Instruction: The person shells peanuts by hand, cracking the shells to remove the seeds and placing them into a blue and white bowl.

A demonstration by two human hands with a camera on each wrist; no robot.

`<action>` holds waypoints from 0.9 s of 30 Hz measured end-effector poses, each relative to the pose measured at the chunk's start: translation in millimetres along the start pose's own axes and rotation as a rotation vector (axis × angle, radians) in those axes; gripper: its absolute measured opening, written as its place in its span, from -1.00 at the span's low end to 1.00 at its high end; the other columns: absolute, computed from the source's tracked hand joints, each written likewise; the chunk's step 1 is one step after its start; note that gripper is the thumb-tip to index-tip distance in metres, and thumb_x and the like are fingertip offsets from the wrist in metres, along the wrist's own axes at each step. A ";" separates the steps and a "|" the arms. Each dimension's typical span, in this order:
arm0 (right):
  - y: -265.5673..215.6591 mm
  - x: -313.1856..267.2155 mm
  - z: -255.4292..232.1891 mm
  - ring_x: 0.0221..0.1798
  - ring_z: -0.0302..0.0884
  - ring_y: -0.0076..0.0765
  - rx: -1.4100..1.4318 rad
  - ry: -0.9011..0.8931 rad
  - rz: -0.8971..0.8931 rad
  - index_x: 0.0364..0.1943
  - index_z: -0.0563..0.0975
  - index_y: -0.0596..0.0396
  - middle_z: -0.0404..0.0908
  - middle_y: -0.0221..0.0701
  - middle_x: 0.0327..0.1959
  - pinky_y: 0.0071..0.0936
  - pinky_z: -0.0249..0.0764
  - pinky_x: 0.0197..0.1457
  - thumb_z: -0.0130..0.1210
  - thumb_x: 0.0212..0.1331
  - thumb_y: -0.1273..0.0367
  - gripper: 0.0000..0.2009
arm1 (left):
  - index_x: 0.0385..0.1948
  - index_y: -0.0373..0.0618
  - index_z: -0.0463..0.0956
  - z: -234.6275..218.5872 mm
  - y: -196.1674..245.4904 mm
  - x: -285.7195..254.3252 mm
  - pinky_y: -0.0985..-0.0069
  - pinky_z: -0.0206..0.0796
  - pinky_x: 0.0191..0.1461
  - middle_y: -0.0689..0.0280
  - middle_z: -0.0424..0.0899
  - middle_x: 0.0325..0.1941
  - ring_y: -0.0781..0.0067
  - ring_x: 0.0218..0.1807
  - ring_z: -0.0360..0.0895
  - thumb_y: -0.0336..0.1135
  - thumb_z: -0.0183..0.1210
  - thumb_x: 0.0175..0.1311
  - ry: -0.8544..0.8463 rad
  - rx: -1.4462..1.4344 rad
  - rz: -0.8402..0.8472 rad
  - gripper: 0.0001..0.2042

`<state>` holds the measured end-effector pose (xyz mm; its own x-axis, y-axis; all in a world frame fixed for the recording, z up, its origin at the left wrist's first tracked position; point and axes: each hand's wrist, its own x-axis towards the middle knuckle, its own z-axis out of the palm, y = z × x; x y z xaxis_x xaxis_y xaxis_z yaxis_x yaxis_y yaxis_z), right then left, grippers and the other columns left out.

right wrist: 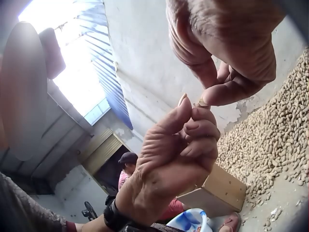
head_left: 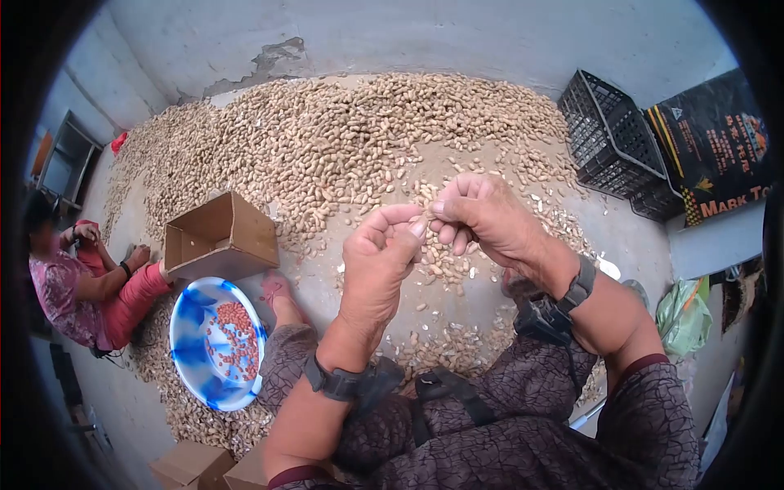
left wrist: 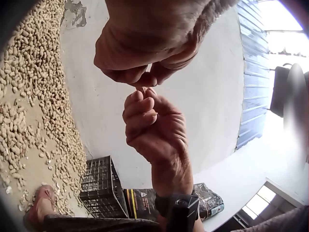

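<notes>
My left hand (head_left: 380, 257) and right hand (head_left: 494, 220) meet fingertip to fingertip over the floor in front of me. Between them is a small peanut (right wrist: 200, 103), mostly hidden by the fingers. The right thumb and forefinger pinch it from one side, as the right wrist view shows. On the other side the left thumb and curled forefinger hold it. Below the hands lie unshelled peanuts (head_left: 445, 265) and scattered shells (head_left: 449, 347). A blue and white basin (head_left: 184, 351) with reddish shelled peanuts (head_left: 234, 331) stands left of my left arm.
A large heap of peanuts (head_left: 327, 147) spreads along the wall. An open cardboard box (head_left: 229, 253) stands behind the basin, near another seated person (head_left: 73, 286). Black plastic crates (head_left: 608, 139), a black printed sack (head_left: 719, 147) and a green plastic bag (head_left: 684, 314) are at right.
</notes>
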<state>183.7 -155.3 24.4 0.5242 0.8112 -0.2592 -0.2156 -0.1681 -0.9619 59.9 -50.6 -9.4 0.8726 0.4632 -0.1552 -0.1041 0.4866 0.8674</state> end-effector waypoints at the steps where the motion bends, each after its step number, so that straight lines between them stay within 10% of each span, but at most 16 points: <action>1: 0.1 -0.3 0.2 -0.62 0.42 -0.64 0.002 -0.001 0.000 -0.42 0.41 0.24 0.49 -0.38 -0.56 -0.77 0.37 -0.62 0.02 0.04 0.44 -0.88 | -0.26 -0.26 0.41 2.2 -0.7 0.2 0.84 0.06 -0.55 0.46 0.44 -0.56 0.78 -0.56 0.29 -0.40 0.12 0.09 0.055 0.025 0.016 -0.79; 16: -4.3 -6.0 -1.5 -0.61 0.46 -0.57 0.062 -0.236 0.016 -0.41 0.41 0.27 0.51 -0.32 -0.55 -0.68 0.41 -0.62 0.03 0.04 0.45 -0.87 | -0.48 -0.17 0.39 4.2 -2.5 1.1 0.83 0.03 -0.61 0.44 0.43 -0.62 0.79 -0.64 0.23 -0.32 -0.01 0.22 0.036 -0.043 0.072 -0.85; 27: -9.4 -10.1 6.3 -0.59 0.36 -0.70 -0.073 -0.121 -0.055 -0.40 0.43 0.18 0.45 -0.47 -0.58 -0.77 0.29 -0.59 0.01 0.03 0.39 -0.87 | -0.29 -0.22 0.41 4.4 -1.3 5.0 0.86 -0.02 -0.66 0.40 0.45 -0.54 0.77 -0.59 0.29 -0.35 0.01 0.20 0.049 -0.309 0.018 -0.85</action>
<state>175.3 -158.4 36.6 0.4299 0.8810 -0.1979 -0.1267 -0.1581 -0.9793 66.5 -52.2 -9.2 0.8458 0.5057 -0.1701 -0.2663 0.6764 0.6868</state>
